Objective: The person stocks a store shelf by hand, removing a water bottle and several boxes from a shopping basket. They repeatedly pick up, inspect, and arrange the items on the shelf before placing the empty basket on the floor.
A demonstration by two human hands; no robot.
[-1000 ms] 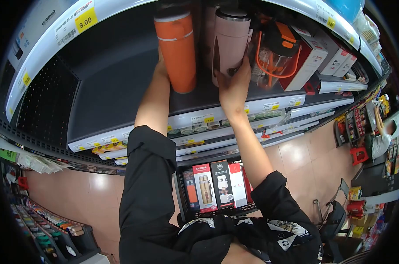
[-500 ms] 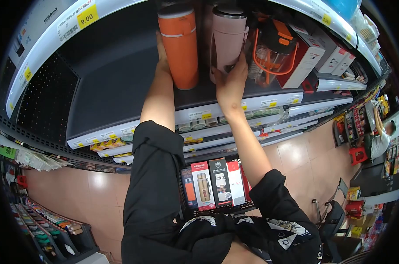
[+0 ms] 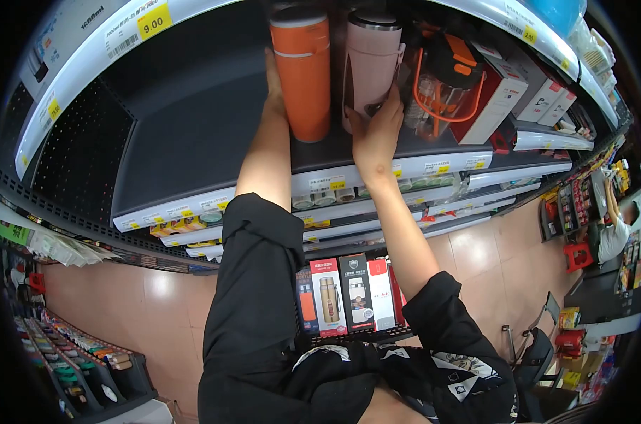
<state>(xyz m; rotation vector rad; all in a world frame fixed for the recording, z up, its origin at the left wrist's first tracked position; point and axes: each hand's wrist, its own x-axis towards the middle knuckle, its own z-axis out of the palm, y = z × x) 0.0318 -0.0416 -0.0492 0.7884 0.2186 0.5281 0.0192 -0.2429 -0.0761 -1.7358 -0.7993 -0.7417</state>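
Note:
An orange vacuum flask stands upright on the dark shelf. My left hand lies against its left side, the fingers partly hidden behind it. Just to the right, a pink vacuum flask with a steel rim and a carry loop also stands upright. Around its lower part curls my right hand, thumb in front and fingers on the right side. A narrow gap separates the two flasks. Beside my right hand is a clear jug with a black lid and an orange handle.
Red and white boxes stand right of the jug. The shelf edge carries price labels, with lower shelves beneath. Below my arms, a black basket holds several flask boxes. A person is far off at right, beyond an office chair.
The orange flask and my left hand have shifted slightly right, narrowing the gap to the pink flask. My right hand stays on the pink one. The whole view has shifted a little.

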